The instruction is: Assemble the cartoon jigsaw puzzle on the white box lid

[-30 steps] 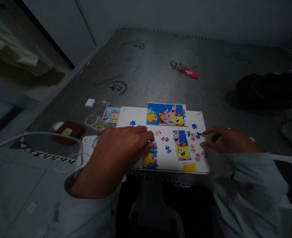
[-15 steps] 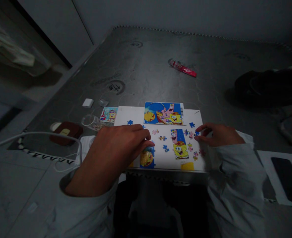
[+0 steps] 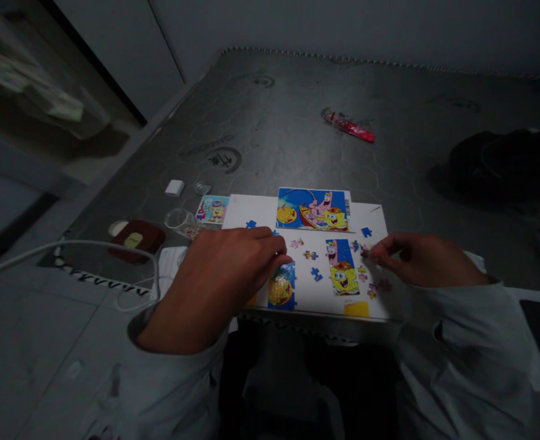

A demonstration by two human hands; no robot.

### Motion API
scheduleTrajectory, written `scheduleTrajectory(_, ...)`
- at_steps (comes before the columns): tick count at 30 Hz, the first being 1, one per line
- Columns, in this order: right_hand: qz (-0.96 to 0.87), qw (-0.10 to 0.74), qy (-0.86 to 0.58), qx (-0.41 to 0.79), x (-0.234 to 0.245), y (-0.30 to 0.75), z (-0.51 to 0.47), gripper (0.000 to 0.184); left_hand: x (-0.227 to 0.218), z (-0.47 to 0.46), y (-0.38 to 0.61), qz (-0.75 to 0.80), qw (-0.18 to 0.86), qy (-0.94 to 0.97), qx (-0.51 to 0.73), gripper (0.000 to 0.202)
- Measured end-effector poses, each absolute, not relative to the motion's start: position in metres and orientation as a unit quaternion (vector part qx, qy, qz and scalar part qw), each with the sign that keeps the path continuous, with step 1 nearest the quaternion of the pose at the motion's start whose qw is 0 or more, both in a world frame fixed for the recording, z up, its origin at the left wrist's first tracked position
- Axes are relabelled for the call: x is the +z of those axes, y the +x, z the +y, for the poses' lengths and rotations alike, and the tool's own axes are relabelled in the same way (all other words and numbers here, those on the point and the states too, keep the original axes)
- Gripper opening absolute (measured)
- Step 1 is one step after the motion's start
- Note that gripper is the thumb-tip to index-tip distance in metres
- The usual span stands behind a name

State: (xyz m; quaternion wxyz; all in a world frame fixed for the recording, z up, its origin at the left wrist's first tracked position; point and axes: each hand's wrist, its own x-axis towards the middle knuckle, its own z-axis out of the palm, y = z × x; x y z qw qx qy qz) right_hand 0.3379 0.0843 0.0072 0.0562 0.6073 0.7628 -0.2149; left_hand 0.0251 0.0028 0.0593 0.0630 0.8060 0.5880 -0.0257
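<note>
Two bare hands meet over a white board (image 3: 255, 206) in dim light, with jigsaw pieces scattered on its surface. Our right hand (image 3: 423, 260) comes in over the board's right edge, thumb and forefinger nearly closed; between their tips we seem to pinch one small dark puzzle piece (image 3: 366, 252). Our left hand (image 3: 230, 260) arches over the board's left part, fingers loosely curled; whether it grips anything, we cannot tell.

A joined burger section (image 3: 281, 289) lies near the board's front edge, left of its middle; a joined character section (image 3: 343, 269) lies right of its middle. A picture card (image 3: 314, 209) overlaps its far edge.

The pieces look like thin card: very light, fairly stiff, perhaps smooth enough to skate across the board. We judge their narrow tabs easy to bend, so we do best to pinch opposite edges of the body. The joined sections might come apart if raised by a corner; flat fingertips spread across them suit better.
</note>
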Motion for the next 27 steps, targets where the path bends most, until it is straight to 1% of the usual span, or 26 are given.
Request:
scheduleTrajectory(6,0.752,0.073,0.619,-0.215,0.01,0.336,0.083,0.025,0.058,0.003,0.024,0.584,0.07,0.808,-0.025,0.024)
scheduleTrajectory(10,0.747,0.074,0.627,-0.208,0.012,0.331,0.081,0.019,0.058,0.003,0.024,0.589,0.065,0.805,-0.024,0.024)
scheduleTrajectory(13,0.784,0.019,0.591,-0.189,0.013,0.318,0.077,0.013,0.058,0.004,0.028,0.579,0.066,0.812,-0.027,0.024)
scheduleTrajectory(16,0.84,-0.058,0.494,-0.216,0.015,0.298,0.072,0.006,0.055,0.006,0.034,0.558,0.07,0.826,-0.035,0.023)
scheduleTrajectory(18,0.868,-0.097,0.428,-0.233,0.017,0.285,0.069,0.008,0.052,0.006,0.037,0.551,0.067,0.831,-0.036,0.021)
scheduleTrajectory(22,0.894,-0.132,0.339,-0.263,0.024,0.27,0.063,0.017,0.046,0.006,0.04,0.548,0.048,0.835,-0.019,0.021)
scheduleTrajectory(27,0.905,-0.147,0.301,-0.262,0.026,0.265,0.059,0.013,0.048,0.005,0.042,0.52,0.032,0.853,-0.016,0.034)
